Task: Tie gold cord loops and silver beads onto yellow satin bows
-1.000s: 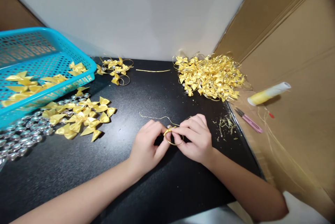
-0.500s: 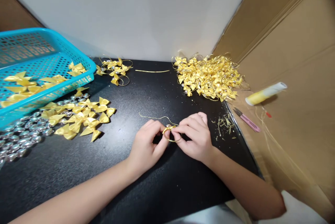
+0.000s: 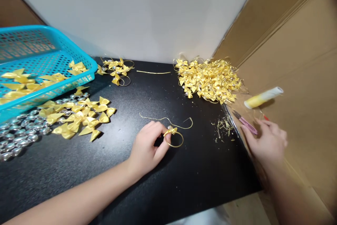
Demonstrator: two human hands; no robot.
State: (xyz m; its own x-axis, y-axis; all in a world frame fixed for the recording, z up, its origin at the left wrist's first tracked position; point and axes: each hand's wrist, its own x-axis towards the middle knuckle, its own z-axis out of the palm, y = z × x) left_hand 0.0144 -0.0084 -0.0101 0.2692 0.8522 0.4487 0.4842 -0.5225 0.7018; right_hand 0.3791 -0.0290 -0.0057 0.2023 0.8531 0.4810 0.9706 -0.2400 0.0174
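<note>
Between the thumb and fingers of my left hand point(image 3: 150, 141) is a small yellow ribbon bow point(image 3: 171, 131) with a silvery bead and a gold wire ring point(image 3: 175, 145). A thin gold thread point(image 3: 158, 118) trails from beside the bow over the black table. Off the table's right side, my right hand point(image 3: 267, 142) is slightly blurred, thumb and fingers apart around the handle end of pink thread snips point(image 3: 249, 126). The snips' dark blades point toward the table.
A turquoise basket point(image 3: 89, 65) with bows stands at left. Strings of silver beads point(image 3: 28, 135) and loose bows point(image 3: 81, 116) lie before it. Finished ringed bows point(image 3: 210, 79) are piled at the back right. Thread scraps point(image 3: 223, 126) and a thread spool point(image 3: 263, 98) are at right.
My right hand has let go of the bow and ring and moved right to the pink snips. My left hand still holds the bow in nearly the same place.
</note>
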